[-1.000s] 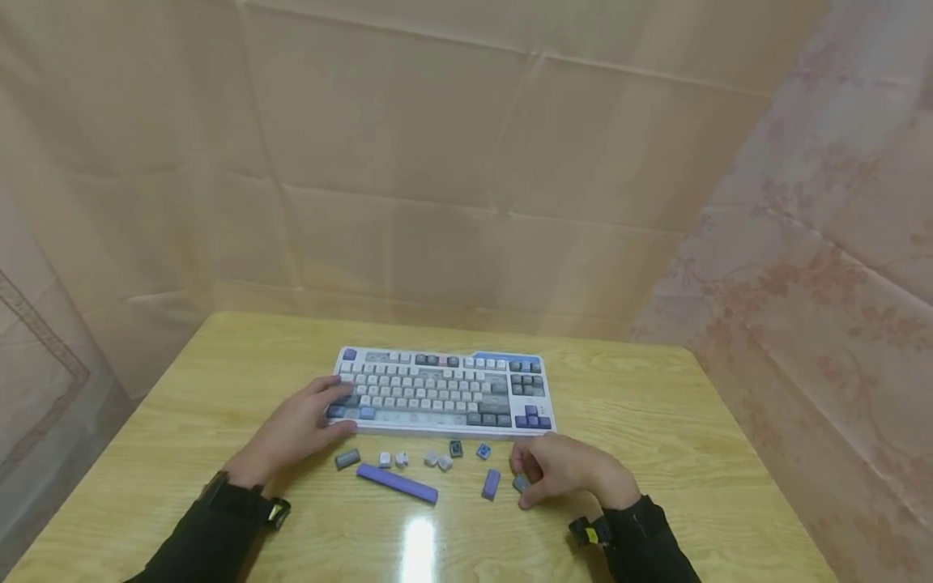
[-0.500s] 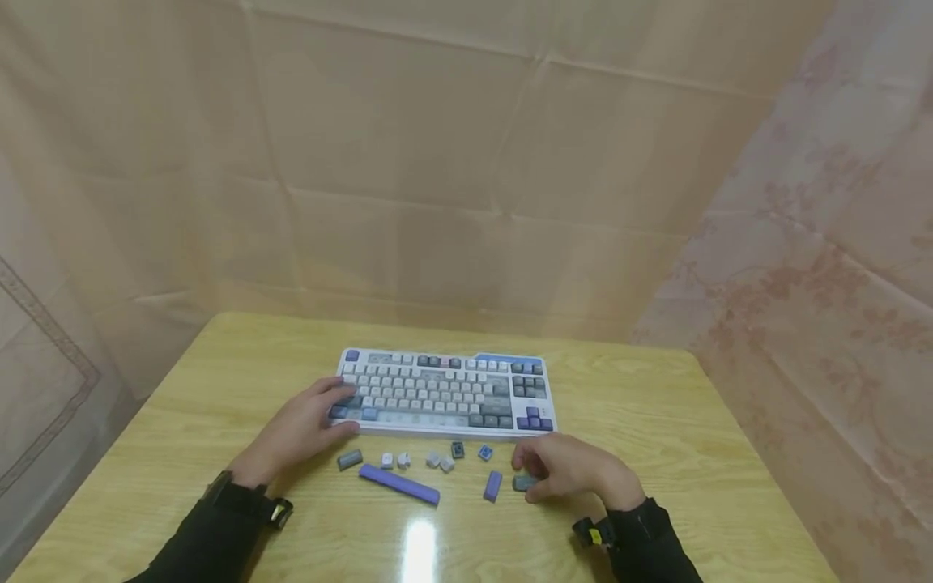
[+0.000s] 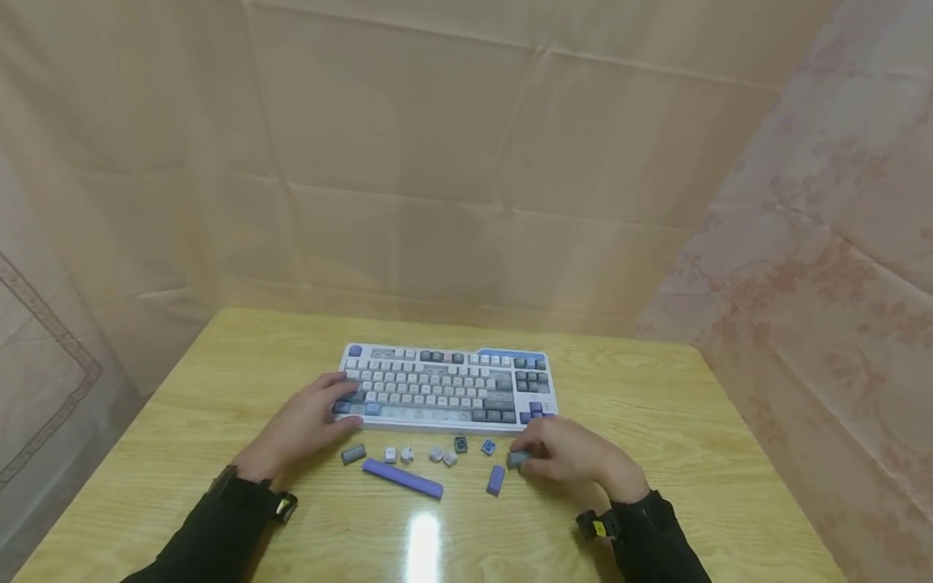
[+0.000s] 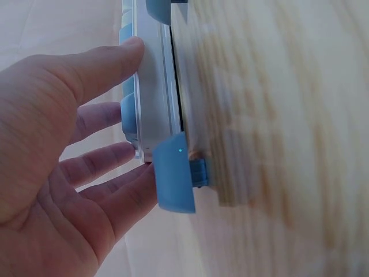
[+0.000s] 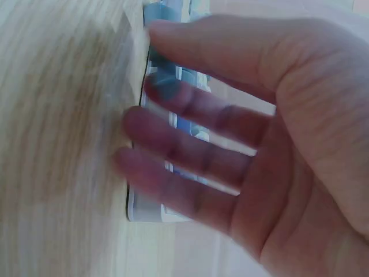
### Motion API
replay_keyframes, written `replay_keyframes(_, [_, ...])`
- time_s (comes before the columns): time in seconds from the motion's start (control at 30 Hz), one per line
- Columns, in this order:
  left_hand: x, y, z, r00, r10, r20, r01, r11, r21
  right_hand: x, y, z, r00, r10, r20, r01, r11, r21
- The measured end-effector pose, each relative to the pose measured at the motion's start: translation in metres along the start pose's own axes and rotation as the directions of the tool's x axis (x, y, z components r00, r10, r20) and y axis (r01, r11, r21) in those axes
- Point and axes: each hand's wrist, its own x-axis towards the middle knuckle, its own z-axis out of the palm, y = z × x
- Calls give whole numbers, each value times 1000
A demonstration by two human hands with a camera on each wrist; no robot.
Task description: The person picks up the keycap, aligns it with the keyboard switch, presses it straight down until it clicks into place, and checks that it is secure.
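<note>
A white keyboard (image 3: 430, 400) with grey, white, blue and purple keys lies on the table. My left hand (image 3: 306, 414) holds its near left corner, thumb along the front edge and fingers at the left end. The left wrist view shows the thumb against the pale case (image 4: 153, 86). Just in front of the keyboard's right end, my right hand (image 3: 572, 455) pinches a grey keycap (image 3: 517, 459) between thumb and index finger. In the right wrist view this keycap (image 5: 167, 86) is blurred and partly covered by the fingertips.
Loose keycaps lie before the keyboard: a long purple spacebar (image 3: 402, 478), a purple keycap (image 3: 496, 479), a grey one (image 3: 353, 453), several small white ones (image 3: 390, 455), and dark (image 3: 461, 444) and blue (image 3: 488, 446) ones turned underside up. Cloth curtains (image 3: 437, 162) hang behind the table.
My right hand has turned the grey keycap between its fingers and moved it forward, closer to the keyboard. The left hand stays at the keyboard's corner. The head view has shifted slightly.
</note>
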Motion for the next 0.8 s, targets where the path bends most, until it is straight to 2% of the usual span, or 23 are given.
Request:
replay_keyframes(0.1, [0, 1, -1, 1000, 7, -1, -7, 1000, 4, 5, -1, -5, 995, 10, -100, -15, 999, -51])
replay_keyframes(0.2, [1, 3, -2, 1000, 7, 2, -7, 1000, 9, 13, 0, -10, 980, 10, -201, -29, 996, -89])
replay_keyframes(0.33, [1, 3, -3, 1000, 3, 12, -3, 1000, 12, 29, 4, -16, 959, 19, -283, -56, 991, -125])
replay_keyframes(0.57, [2, 2, -2, 1000, 5, 15, -5, 1000, 13, 53, 16, -19, 946, 5, -323, -73, 977, -198])
replay_keyframes(0.8, [2, 0, -2, 1000, 29, -5, -29, 999, 35, 63, 21, -17, 957, 41, -287, -108, 969, -222])
